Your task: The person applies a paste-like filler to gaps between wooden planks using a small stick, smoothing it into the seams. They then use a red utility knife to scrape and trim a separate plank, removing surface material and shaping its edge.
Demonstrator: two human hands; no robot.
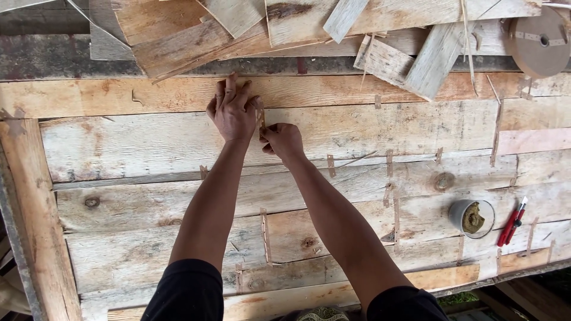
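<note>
Head view: the left hand [233, 112] lies flat, fingers extended together, pressing on the wooden sheet [148, 142]. The right hand [283, 140] is closed, pinching a brown tape strip [261, 119] that sits upright between both hands, touching the sheet.

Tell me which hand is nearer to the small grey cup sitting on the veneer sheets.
Right. The right hand is up and left of the grey cup, pinching a paper tape strip. The left hand lies flat farther left, beyond the right one.
</note>
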